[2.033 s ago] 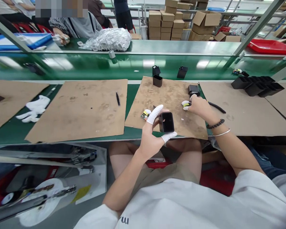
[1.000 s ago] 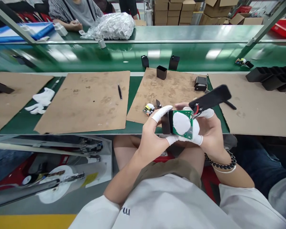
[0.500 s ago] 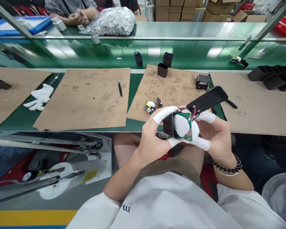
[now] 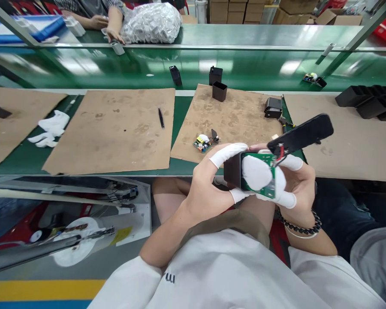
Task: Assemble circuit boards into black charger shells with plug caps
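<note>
My left hand [image 4: 209,182], with white finger cots on the fingers, grips a black plastic housing [image 4: 232,172] above my lap. A green circuit board [image 4: 266,158] juts out of the housing's open right end, with a round white pad [image 4: 256,173] on its face. My right hand [image 4: 299,182], also in finger cots, holds the board by its outer end. Joined to the board by red and black wires, a flat black cover [image 4: 302,134] sticks up to the right. How far the board reaches inside the housing is hidden.
On the cardboard lie another circuit board [image 4: 202,143], an empty black housing [image 4: 219,91], a black unit [image 4: 273,107], pliers [image 4: 285,123] and a pen [image 4: 161,117]. Black housings [image 4: 366,101] are stacked at right. Beyond runs a green conveyor [image 4: 254,71]; a co-worker's hand [image 4: 114,33] is across it.
My right hand has shifted slightly right; more of the board shows outside the housing, and the cover has moved right. Parts on the conveyor have drifted left. The co-worker's hand now reaches a small light-coloured piece.
</note>
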Available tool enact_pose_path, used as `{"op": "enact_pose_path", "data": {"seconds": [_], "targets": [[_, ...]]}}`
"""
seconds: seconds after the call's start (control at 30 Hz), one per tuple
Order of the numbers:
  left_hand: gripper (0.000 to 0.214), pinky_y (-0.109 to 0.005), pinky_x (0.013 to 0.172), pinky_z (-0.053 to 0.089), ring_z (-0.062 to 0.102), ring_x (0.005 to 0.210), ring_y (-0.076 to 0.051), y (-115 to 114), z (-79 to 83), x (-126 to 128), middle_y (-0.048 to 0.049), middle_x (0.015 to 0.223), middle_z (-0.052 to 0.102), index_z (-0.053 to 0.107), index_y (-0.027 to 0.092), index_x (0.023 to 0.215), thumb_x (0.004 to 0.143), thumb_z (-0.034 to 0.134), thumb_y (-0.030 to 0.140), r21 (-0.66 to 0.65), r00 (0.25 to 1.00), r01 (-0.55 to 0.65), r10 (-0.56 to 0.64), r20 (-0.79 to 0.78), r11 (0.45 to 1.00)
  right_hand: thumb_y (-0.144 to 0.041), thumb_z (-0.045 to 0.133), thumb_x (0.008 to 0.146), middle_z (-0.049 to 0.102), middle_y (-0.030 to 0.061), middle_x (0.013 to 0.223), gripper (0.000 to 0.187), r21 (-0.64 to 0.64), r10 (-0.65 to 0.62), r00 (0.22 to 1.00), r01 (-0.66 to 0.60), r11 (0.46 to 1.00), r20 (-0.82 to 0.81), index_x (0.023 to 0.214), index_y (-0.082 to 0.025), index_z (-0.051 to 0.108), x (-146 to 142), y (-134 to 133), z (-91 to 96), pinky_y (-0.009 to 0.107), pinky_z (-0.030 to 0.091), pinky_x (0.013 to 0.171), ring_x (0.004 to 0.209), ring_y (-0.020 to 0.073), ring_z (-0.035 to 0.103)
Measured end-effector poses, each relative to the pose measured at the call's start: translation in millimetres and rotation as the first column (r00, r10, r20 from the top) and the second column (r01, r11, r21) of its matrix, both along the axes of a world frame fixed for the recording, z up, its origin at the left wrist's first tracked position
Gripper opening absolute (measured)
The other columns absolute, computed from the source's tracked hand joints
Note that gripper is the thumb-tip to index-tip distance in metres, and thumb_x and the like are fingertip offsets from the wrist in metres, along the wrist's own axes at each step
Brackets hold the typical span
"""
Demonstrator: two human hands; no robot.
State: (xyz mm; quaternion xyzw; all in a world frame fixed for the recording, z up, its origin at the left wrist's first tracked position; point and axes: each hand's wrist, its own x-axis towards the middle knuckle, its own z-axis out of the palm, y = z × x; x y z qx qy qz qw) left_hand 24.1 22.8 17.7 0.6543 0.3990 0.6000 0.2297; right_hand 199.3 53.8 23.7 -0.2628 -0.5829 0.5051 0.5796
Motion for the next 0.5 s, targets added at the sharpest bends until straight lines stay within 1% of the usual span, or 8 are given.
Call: {"op": "enact_pose_path", "data": {"seconds": [0.03, 0.1, 0.13, 0.2, 0.27, 0.37, 0.43, 0.5], "targets": [[0.055, -0.04, 0.104, 0.063, 0.071, 0.124, -0.029, 0, 0.0, 0, -0.0109, 0.131, 0.073, 0.066, 0.02, 0.13, 0.079, 0.088, 0.027, -0.012, 1.0, -0.005, 0.006, 0.008, 1.0, -0.041, 0.1, 0.06, 0.08, 0.0025, 0.102, 0.047, -0.002, -0.015, 1.0, 0.014, 1.0, -0.019, 0.103, -0.043, 0.082, 0, -1, 0.9, 0.054, 0.064, 0.098, 0.109, 0.0328, 0.076], [0.058, -0.039, 0.103, 0.063, 0.071, 0.124, -0.029, 1, -1.1, -1, -0.0107, 0.131, 0.073, 0.067, 0.019, 0.129, 0.076, 0.09, 0.027, -0.05, 0.999, -0.015, 0.016, 0.037, 0.999, -0.043, 0.099, 0.061, 0.08, 0.002, 0.108, 0.045, -0.006, -0.051, 0.998, 0.051, 0.999, -0.037, 0.102, -0.044, 0.081, -1, -1, 1.7, 0.057, 0.059, 0.106, 0.117, 0.034, 0.074], [0.06, -0.038, 0.103, 0.063, 0.071, 0.124, -0.029, 1, -1.8, -1, -0.0107, 0.131, 0.073, 0.067, 0.019, 0.129, 0.075, 0.092, 0.027, -0.07, 0.998, -0.017, 0.021, 0.051, 0.997, -0.042, 0.099, 0.061, 0.08, 0.0018, 0.112, 0.044, 0.003, -0.071, 0.997, 0.071, 0.997, -0.038, 0.101, -0.043, 0.081, -2, 0, 1.3, 0.058, 0.057, 0.109, 0.12, 0.0346, 0.073], [0.063, -0.038, 0.102, 0.063, 0.071, 0.124, -0.029, 2, -3.1, -2, -0.0108, 0.131, 0.073, 0.067, 0.019, 0.129, 0.072, 0.093, 0.028, -0.099, 0.998, -0.013, 0.02, 0.066, 0.995, -0.037, 0.1, 0.06, 0.079, 0.0031, 0.118, 0.043, 0.035, -0.078, 0.997, 0.079, 0.996, -0.019, 0.099, -0.037, 0.082, -4, 1, -1.4, 0.06, 0.056, 0.112, 0.123, 0.0362, 0.072], [0.063, -0.037, 0.102, 0.062, 0.071, 0.123, -0.029, 2, -3.5, -2, -0.0107, 0.13, 0.073, 0.067, 0.019, 0.129, 0.071, 0.093, 0.025, -0.1, 0.998, -0.014, 0.02, 0.062, 0.995, -0.032, 0.1, 0.061, 0.079, 0.0048, 0.116, 0.046, 0.095, -0.042, 0.999, 0.045, 0.994, -0.028, 0.103, -0.032, 0.082, -7, 4, -5.9, 0.061, 0.057, 0.11, 0.121, 0.0372, 0.073], [0.062, -0.036, 0.101, 0.063, 0.071, 0.123, -0.029, 2, -2.9, -2, -0.0108, 0.13, 0.073, 0.067, 0.019, 0.129, 0.072, 0.091, 0.021, -0.085, 0.999, -0.018, 0.022, 0.045, 0.996, -0.027, 0.098, 0.064, 0.08, 0.0042, 0.115, 0.05, 0.168, -0.002, 0.999, 0.009, 0.986, -0.042, 0.111, -0.033, 0.081, -9, 7, -13.4, 0.06, 0.058, 0.109, 0.117, 0.0353, 0.075], [0.061, -0.037, 0.102, 0.062, 0.07, 0.124, -0.029, 2, -2.6, -2, -0.0116, 0.131, 0.073, 0.067, 0.019, 0.129, 0.072, 0.09, 0.021, -0.075, 0.999, -0.02, 0.023, 0.041, 0.997, -0.027, 0.097, 0.067, 0.08, 0.004, 0.114, 0.048, 0.166, -0.009, 1.0, 0.014, 0.986, -0.03, 0.112, -0.033, 0.081, -9, 8, -16.9, 0.059, 0.058, 0.109, 0.115, 0.0339, 0.075], [0.06, -0.039, 0.104, 0.061, 0.07, 0.124, -0.029, 3, -2.9, -2, -0.0123, 0.131, 0.073, 0.067, 0.018, 0.129, 0.073, 0.09, 0.019, -0.062, 0.999, -0.011, 0.014, 0.049, 0.998, -0.029, 0.098, 0.066, 0.08, 0.004, 0.11, 0.046, 0.142, -0.017, 1.0, 0.018, 0.99, -0.007, 0.109, -0.033, 0.082, -8, 9, -18.7, 0.057, 0.06, 0.104, 0.11, 0.0327, 0.076]]}}
